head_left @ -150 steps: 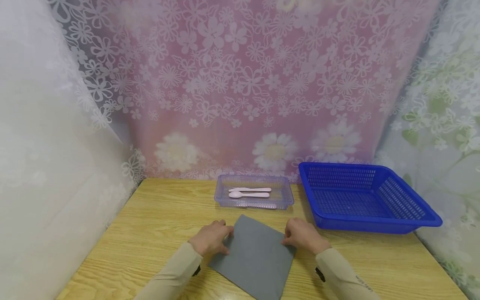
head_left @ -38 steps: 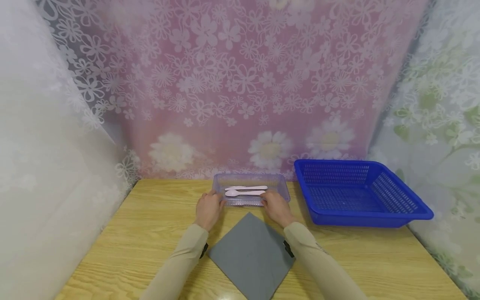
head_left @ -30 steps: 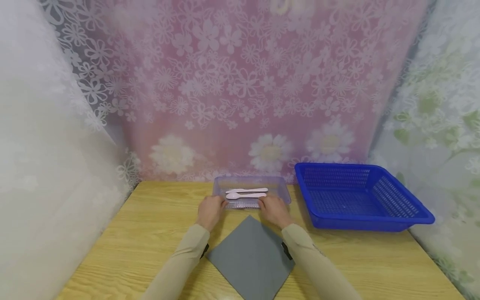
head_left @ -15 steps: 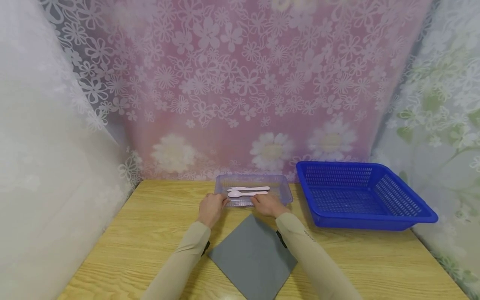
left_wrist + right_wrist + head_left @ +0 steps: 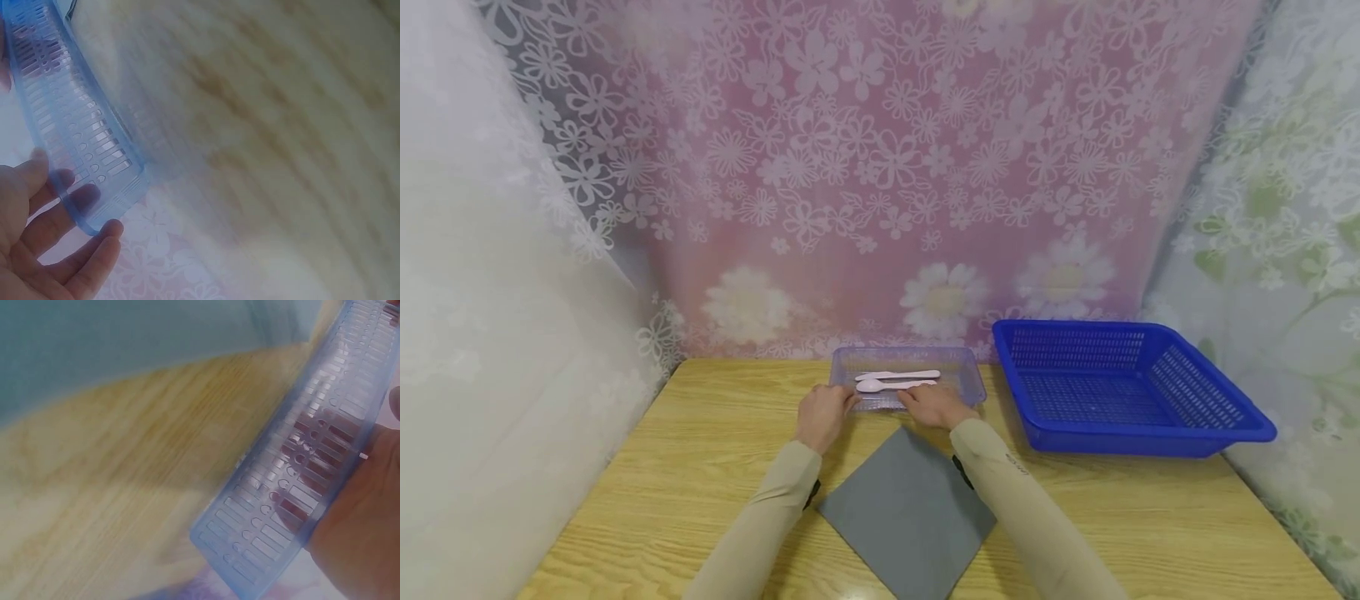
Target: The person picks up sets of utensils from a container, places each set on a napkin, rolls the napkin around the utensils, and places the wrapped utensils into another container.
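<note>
A small translucent bluish basket (image 5: 966,385) with slotted walls stands at the back of the wooden table. In it lie a white plastic spoon (image 5: 872,386) and, behind that, a slim white utensil (image 5: 917,374) resembling a knife. My left hand (image 5: 822,415) grips its front left corner; in the left wrist view several fingers show through the plastic wall (image 5: 94,140). My right hand (image 5: 936,406) holds the front rim near the middle, below the spoon's handle, its fingers visible through the slots in the right wrist view. Between my forearms lies a flat grey cloth (image 5: 910,517).
A large blue plastic basket (image 5: 1142,442) stands at the back right, beside the small one. Pink floral sheeting (image 5: 880,167) hangs directly behind the table (image 5: 647,500), with pale sheeting at both sides.
Five seconds ago both hands were at the grey cloth's edges; they have since moved forward onto the small basket. In the last second my right hand has slid left along its front rim.
</note>
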